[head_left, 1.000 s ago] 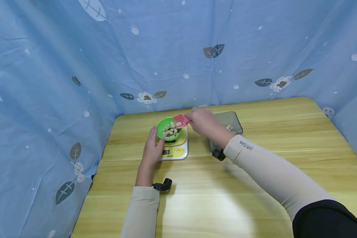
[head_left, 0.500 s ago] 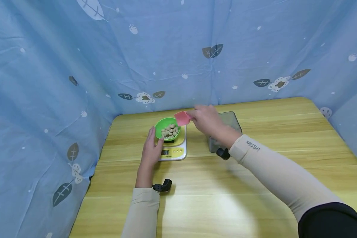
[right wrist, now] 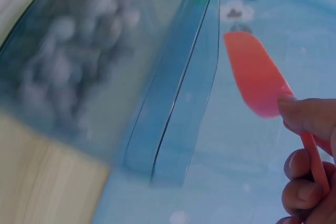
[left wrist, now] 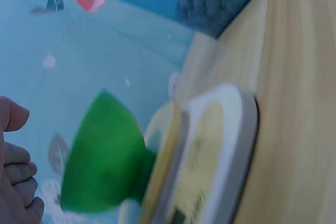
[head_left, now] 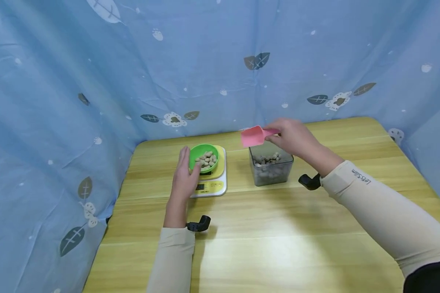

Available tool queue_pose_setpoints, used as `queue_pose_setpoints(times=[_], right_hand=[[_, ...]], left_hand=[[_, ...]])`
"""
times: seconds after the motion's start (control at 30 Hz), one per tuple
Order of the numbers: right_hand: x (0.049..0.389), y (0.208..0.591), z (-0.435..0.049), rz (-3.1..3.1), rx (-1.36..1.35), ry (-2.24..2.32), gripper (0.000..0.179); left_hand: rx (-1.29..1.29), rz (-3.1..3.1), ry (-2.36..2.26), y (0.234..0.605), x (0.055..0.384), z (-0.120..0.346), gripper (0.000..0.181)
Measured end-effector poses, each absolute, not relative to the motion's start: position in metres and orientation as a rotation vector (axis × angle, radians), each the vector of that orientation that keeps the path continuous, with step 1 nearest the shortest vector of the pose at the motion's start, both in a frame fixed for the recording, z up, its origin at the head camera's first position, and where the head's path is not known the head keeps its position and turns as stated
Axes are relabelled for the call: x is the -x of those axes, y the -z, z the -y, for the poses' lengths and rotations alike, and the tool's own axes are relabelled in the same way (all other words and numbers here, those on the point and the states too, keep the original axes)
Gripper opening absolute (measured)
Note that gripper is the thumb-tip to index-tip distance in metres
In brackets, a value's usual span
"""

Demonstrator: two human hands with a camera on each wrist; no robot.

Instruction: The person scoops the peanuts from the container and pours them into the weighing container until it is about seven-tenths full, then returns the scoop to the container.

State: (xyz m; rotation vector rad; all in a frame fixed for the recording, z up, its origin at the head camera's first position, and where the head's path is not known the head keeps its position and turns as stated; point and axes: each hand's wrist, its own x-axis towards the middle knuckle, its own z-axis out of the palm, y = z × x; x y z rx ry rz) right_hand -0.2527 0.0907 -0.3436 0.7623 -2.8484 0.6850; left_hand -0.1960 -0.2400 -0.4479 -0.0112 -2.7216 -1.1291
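A green bowl (head_left: 193, 154) of unshelled peanuts (head_left: 207, 160) stands on a yellow and white kitchen scale (head_left: 222, 179). My left hand (head_left: 184, 175) is just left of the bowl, its fingers loosely extended; the left wrist view shows a gap between this hand (left wrist: 16, 171) and the bowl (left wrist: 105, 156). My right hand (head_left: 293, 136) pinches the handle of a pink scoop (head_left: 253, 136), which is held above a grey see-through bin (head_left: 273, 174). More peanuts (head_left: 267, 159) lie in the bin. No peanuts show in the scoop (right wrist: 254, 74) in the right wrist view.
The wooden table (head_left: 249, 228) carries the scale and the bin side by side, a short gap between them. A blue patterned curtain (head_left: 220, 65) hangs behind the table and along its left. The scale's display digits are too small to read.
The peanuts in the scoop a second ago are out of it. My right hand has moved right with the scoop, from the bowl to above the bin. My left hand has eased off the bowl.
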Motion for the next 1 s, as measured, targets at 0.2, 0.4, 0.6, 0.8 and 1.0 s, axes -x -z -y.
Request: queue_pose_setpoints(times=[0.2, 0.4, 0.6, 0.8, 1.0], right_hand=[[0.249, 0.343, -0.126, 2.839, -0.722, -0.583, 0.03], [0.244, 0.347, -0.139, 2.864, -0.726, -0.409, 0.025], [0.242, 0.361, -0.134, 2.647, -0.895, -0.183, 0.02], [0.244, 0.37, -0.117, 2.572, -1.025, 0.141, 0.028], [0.256, 0.381, -0.109, 2.517, -1.149, 0.206, 0.016]], left_hand=[[0.288, 2.69, 1.148, 0.434, 0.197, 0.197, 0.063], [0.539, 2.746, 1.147, 0.432, 0.198, 0.145, 0.063], [0.62, 2.839, 1.103, 0.437, 0.203, 0.113, 0.062], [0.588, 2.867, 1.051, 0.442, 0.204, 0.106, 0.059], [0.607, 2.849, 1.096, 0.443, 0.205, 0.102, 0.061]])
